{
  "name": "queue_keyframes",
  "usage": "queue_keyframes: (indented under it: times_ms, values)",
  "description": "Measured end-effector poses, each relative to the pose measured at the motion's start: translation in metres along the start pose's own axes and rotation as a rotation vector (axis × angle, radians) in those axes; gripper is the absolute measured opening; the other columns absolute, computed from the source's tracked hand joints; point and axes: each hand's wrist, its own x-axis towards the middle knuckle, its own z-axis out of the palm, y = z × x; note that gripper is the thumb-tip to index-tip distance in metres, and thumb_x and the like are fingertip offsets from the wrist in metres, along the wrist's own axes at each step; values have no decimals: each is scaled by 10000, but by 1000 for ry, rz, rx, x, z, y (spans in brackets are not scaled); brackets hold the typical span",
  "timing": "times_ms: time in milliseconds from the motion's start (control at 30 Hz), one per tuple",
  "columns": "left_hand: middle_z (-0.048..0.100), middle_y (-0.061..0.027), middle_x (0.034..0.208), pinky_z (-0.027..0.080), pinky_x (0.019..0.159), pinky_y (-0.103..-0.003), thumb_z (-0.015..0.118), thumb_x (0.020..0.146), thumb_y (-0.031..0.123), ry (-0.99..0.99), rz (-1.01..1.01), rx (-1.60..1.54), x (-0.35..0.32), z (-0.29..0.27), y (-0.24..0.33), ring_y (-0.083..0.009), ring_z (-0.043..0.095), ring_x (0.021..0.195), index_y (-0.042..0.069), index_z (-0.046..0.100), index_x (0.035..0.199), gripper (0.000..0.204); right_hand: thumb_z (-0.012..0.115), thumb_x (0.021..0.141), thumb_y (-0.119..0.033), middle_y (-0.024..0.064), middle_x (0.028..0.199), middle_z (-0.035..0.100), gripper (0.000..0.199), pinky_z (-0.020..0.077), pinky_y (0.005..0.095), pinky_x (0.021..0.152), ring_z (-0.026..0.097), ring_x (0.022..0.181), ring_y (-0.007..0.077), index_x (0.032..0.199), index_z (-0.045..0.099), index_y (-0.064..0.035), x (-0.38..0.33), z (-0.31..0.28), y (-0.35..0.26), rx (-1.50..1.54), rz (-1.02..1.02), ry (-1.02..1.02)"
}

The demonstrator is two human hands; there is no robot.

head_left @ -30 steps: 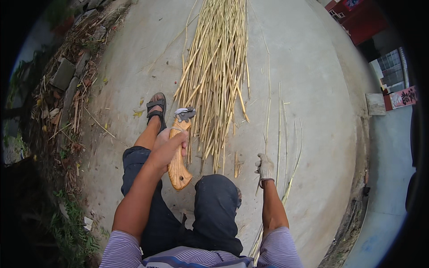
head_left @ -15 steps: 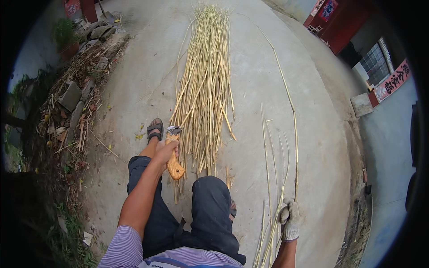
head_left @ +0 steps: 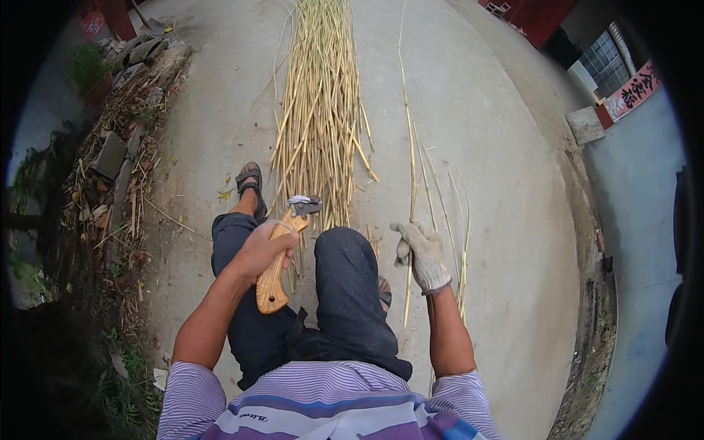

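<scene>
Bare and closed, my left hand (head_left: 258, 251) grips a wooden-handled tool (head_left: 271, 287) with a short metal head, held above my left thigh. A hole shows at the handle's lower end. My right hand (head_left: 427, 258), in a pale knit glove, is closed around a long thin dry stalk (head_left: 411, 158). That stalk reaches far ahead, and its lower end hangs below my fist. Between my feet and beyond them lies a big pile of straw-coloured stalks (head_left: 317, 110), mostly lengthwise. Several thinner loose stalks (head_left: 463, 242) lie on the ground right of my glove.
Concrete ground (head_left: 499, 169) spreads around the pile. Along the left edge run rubble and dry debris (head_left: 110, 191), with a potted plant (head_left: 92, 73) and a shovel (head_left: 150, 23) farther off. A blue-grey wall (head_left: 649, 220) stands at the right. My sandalled left foot (head_left: 251, 183) is beside the pile.
My right hand has moved up and left toward my knee, bringing the stalk closer to the pile. My left hand has tilted the tool so its metal head points up and right.
</scene>
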Motion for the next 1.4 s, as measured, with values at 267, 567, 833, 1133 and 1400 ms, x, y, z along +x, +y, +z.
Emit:
queue_keyframes:
  times_ms: [267,567,833,1133,1400]
  values:
    - [575,-24,762,478,548,-252,688,953,220,-316,-247,176,-105,39,-13,-88,569,585,15,484,1051,305,588,968,-319,11,564,517,319,434,283,399,487,439,105,1047,722,-41,81,48,21,-229,-193,79]
    - [595,-28,774,483,546,-252,696,938,208,-251,-228,298,-115,52,-22,-85,582,587,4,490,1162,366,580,934,-320,23,571,522,336,437,288,410,496,454,108,1038,719,-33,83,103,-22,-129,-239,124]
    - [601,-43,751,488,518,-267,693,925,184,-116,21,491,-116,50,-38,-103,591,571,7,475,1099,330,544,954,-278,34,587,587,319,449,289,444,559,476,106,1020,731,-27,75,111,-17,-238,-299,213]
    - [613,-61,755,489,521,-281,696,911,171,-48,92,610,-113,46,-47,-113,594,571,21,479,1073,310,534,960,-280,113,678,660,329,511,361,588,656,595,208,995,725,-14,78,119,8,-301,-297,272]
    - [612,-121,776,492,565,-335,738,867,175,-6,-19,596,-106,38,-52,-177,633,613,-7,543,1041,319,533,967,-297,270,859,670,301,512,504,780,666,869,431,933,637,-17,50,117,27,-478,-286,286]
